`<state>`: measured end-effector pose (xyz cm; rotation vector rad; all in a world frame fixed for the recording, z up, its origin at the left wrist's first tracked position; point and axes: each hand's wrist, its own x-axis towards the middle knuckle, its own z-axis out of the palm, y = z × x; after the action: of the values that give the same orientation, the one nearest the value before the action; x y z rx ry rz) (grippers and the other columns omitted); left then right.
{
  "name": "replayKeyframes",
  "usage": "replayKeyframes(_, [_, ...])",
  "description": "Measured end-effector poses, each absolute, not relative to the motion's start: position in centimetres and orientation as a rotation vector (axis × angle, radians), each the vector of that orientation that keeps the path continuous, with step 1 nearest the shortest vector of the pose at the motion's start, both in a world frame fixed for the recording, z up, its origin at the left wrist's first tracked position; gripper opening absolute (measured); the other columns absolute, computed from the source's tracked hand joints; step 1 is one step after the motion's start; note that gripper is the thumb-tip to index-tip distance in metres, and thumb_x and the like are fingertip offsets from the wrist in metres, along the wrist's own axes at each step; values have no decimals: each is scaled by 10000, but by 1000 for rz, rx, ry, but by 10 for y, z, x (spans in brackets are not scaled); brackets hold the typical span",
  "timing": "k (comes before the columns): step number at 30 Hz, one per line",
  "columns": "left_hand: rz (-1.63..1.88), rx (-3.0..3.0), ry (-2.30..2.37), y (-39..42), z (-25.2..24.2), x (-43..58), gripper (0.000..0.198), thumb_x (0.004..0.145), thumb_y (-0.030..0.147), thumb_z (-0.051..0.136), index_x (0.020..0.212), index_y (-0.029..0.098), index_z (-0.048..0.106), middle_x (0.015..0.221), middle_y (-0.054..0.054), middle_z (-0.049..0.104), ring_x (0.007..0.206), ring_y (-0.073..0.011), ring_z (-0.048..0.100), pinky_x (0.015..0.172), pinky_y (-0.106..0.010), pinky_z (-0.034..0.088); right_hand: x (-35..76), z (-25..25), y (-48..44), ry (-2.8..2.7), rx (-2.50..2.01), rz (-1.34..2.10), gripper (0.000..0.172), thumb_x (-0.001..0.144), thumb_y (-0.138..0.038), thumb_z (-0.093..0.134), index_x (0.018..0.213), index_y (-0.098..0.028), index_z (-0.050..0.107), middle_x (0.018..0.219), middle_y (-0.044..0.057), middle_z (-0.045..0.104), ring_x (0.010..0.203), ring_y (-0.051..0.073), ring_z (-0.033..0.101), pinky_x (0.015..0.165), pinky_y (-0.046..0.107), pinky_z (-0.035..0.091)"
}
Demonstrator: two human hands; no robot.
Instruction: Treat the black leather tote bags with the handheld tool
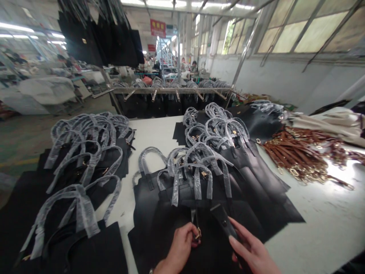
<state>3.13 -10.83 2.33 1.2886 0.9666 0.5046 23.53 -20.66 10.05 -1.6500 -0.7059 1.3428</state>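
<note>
In front of me lies a black leather bag [159,220], on top of a row of overlapping bags with plastic-wrapped handles [198,182]. My left hand [181,245] is closed in a pinch on a gold clasp [197,234] at the end of a narrow black strap [193,215] that comes from the bag's upper edge. Between the thumb and fingers of my right hand [251,247] is a wider black leather tab [221,217] with a small round stud. Its upper end points up and left; the lower end is hidden by my palm.
More black bags [94,247] with wrapped handles are piled at the left. Brown straps [296,152] with gold hooks lie on the white table [319,224] at the right. A metal rack [171,91] stands beyond the table, and black bags [94,42] hang at upper left.
</note>
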Motion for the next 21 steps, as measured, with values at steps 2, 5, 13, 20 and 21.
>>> replayKeyframes(2, [521,1032,992,-116,17,32,272,817,389,513,708,146,564,781,-69,646,712,-201,666,613,-305,527,232,94,-214,-741,-1657,1364,734,804,-547,643,1396,-183,408,893,34,657,575,137,560,477,248,453])
replayKeyframes(5, [582,853,1024,-122,17,33,467,755,583,595,696,120,567,738,-91,662,702,-222,681,638,-329,541,226,92,-218,-781,-1673,1406,694,817,-520,634,1389,-189,424,876,22,653,580,134,562,474,236,442])
replayKeyframes(13, [753,768,997,-135,16,29,390,632,331,789,717,172,443,847,-80,693,760,-189,678,684,-271,504,218,86,-224,-861,-1667,1531,688,802,-492,642,1392,-201,440,844,14,660,567,123,551,481,227,439])
replayKeyframes(20, [793,864,962,-144,20,29,202,708,151,619,872,172,501,717,5,659,654,-114,603,630,-209,432,209,97,-222,-807,-1558,1781,637,802,-465,644,1367,-229,470,919,27,668,533,100,573,440,198,414])
replayKeyframes(21, [778,893,975,-144,20,28,187,700,132,596,872,161,528,715,3,657,650,-111,594,618,-204,421,207,98,-219,-790,-1547,1794,642,794,-465,652,1361,-223,476,924,31,666,527,99,574,435,198,414])
